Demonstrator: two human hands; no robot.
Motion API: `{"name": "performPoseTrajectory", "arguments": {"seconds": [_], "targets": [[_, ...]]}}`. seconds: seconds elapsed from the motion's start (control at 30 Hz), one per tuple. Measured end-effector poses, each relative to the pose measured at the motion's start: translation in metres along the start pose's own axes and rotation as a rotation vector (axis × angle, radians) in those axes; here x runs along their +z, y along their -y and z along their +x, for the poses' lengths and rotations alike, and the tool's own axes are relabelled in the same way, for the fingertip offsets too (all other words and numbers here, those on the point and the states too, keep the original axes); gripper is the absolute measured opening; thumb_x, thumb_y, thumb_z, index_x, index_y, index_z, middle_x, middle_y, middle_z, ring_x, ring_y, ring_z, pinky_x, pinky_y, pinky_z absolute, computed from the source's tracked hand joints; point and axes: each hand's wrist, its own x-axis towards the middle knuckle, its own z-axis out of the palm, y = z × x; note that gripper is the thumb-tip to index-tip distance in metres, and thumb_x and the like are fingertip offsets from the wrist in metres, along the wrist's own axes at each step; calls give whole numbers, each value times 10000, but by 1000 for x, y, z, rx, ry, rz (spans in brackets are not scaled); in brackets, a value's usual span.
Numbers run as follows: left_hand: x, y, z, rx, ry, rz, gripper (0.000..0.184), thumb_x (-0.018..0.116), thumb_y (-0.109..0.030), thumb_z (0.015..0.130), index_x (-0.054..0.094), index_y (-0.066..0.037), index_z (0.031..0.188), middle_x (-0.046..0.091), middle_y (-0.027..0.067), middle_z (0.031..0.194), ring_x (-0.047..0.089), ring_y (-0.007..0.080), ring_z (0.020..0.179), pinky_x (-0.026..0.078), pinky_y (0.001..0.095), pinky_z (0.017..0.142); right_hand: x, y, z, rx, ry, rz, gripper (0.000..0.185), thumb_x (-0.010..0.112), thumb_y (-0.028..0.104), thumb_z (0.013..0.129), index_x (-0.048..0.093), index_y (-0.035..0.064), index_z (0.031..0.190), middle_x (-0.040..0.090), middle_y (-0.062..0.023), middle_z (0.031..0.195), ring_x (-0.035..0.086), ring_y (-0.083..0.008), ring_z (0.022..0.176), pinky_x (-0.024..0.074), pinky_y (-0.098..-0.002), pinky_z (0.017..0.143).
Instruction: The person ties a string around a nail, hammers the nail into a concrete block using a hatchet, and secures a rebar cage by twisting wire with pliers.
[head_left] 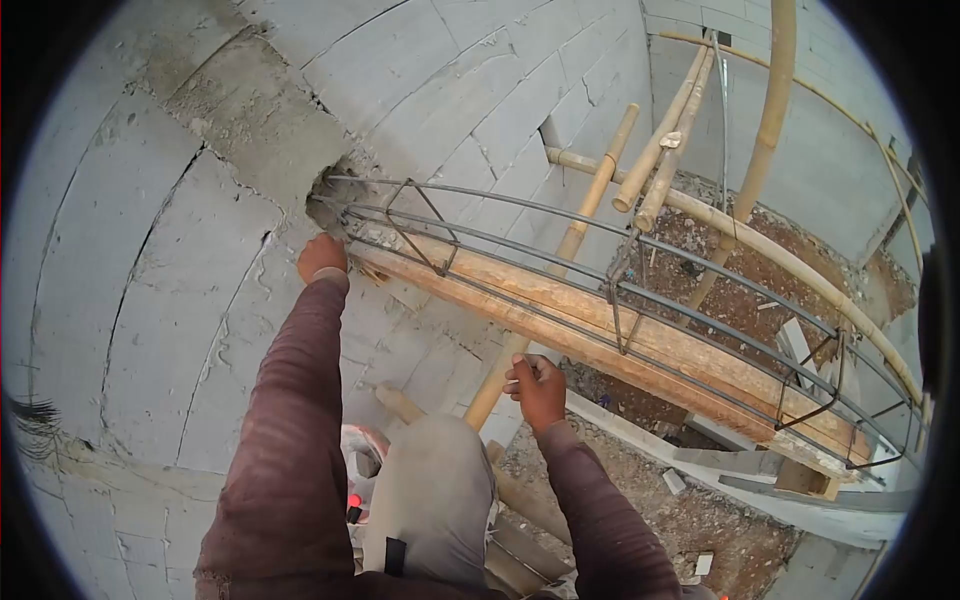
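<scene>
My left hand (322, 258) is closed against the grey block wall, just below the hole where the rebar enters. Its fingers face away from me, so anything in them is hidden. A rebar cage (560, 262) of long bars and bent stirrups runs from that hole to the lower right. Under the cage lies a wooden plank (600, 325), whose near end is beside my left hand. My right hand (540, 390) is in front of the plank, apart from it, with fingers curled and thumb pressed in. Whatever it may pinch is too small to make out.
Bamboo poles (597, 190) cross behind and under the plank, and a tall one (768, 120) rises at the right. A block wall (150, 250) fills the left side. Far below is rubble-strewn ground (640, 500). My knee (430, 490) is bent beneath my arms, near a bucket (365, 445).
</scene>
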Motion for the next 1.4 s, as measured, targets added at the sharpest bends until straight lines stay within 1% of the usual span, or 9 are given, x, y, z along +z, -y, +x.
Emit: {"name": "performPoseTrajectory", "arguments": {"seconds": [0.5, 0.6, 0.83, 1.03, 1.17, 1.2, 1.3, 1.37, 1.4], "targets": [[5, 2, 3, -7, -34, 0, 304, 644, -374, 880, 737, -97, 967, 732, 159, 1005, 716, 336, 930, 573, 435, 803, 8, 2, 8, -13, 1, 15, 343, 682, 313, 921, 655, -20, 1002, 692, -90, 798, 678, -149, 661, 519, -271, 598], [7, 2, 3, -4, -33, -6, 315, 644, -386, 878, 737, -99, 965, 730, 163, 1001, 714, 345, 924, 572, 441, 804, 8, -8, 18, -297, 166, -447, 311, 700, 309, 894, 683, 5, 953, 713, -119, 826, 696, -198, 734, 540, -314, 680], [5, 8, 1, 48, -52, 23, 372, 626, -445, 893, 734, -96, 963, 726, 177, 987, 706, 369, 921, 570, 453, 811, 18, -12, 12, -144, 465, -680, 339, 683, 356, 886, 691, 27, 968, 726, -149, 894, 705, -287, 849, 548, -380, 769], [33, 27, 31, 135, 145, 48, 464, 494, -501, 961, 688, -122, 1144, 676, 197, 1152, 631, 403, 1084, 502, 515, 900, -101, 53, -31, 250, 878, -1509, 446, 654, 444, 879, 711, 42, 1064, 700, -165, 1114, 669, -335, 1037, 527, -452, 912], [49, 39, 49, 189, 166, 195, 578, 365, -589, 976, 578, -210, 1357, 578, 88, 1375, 550, 359, 1237, 434, 501, 1017, -243, 91, -121, 448, 643, -1335, 461, 662, 462, 861, 734, 12, 935, 720, -194, 953, 684, -368, 916, 527, -460, 822], [51, 38, 53, 129, 202, 144, 592, 340, -611, 977, 558, -241, 1384, 566, 67, 1395, 544, 350, 1247, 429, 487, 1037, -282, 91, -155, 435, 434, -1283, 461, 666, 462, 856, 725, 6, 883, 714, -199, 913, 680, -378, 886, 523, -463, 802], [143, 67, 147, 171, 118, 146, 653, 384, -627, 968, 637, -125, 1301, 647, 92, 1286, 620, 322, 1158, 483, 442, 984, -358, 69, -280, 324, -333, -1116, 384, 699, 371, 868, 658, -2, 787, 670, -177, 753, 660, -326, 714, 509, -420, 665], [120, 67, 126, 444, -64, 185, 507, 560, -527, 917, 744, -82, 1077, 730, 129, 1088, 717, 308, 967, 590, 457, 797, -359, 33, -354, 414, -764, -1128, 372, 699, 349, 875, 634, -2, 772, 660, -172, 724, 659, -317, 684, 509, -407, 639], [126, 59, 137, 370, 19, 201, 539, 494, -556, 936, 693, -114, 1170, 691, 110, 1174, 672, 305, 1053, 545, 442, 865, -350, 1, -386, 474, -902, -1059, 371, 698, 368, 866, 636, 7, 815, 670, -198, 766, 663, -362, 750, 516, -444, 695]]}}
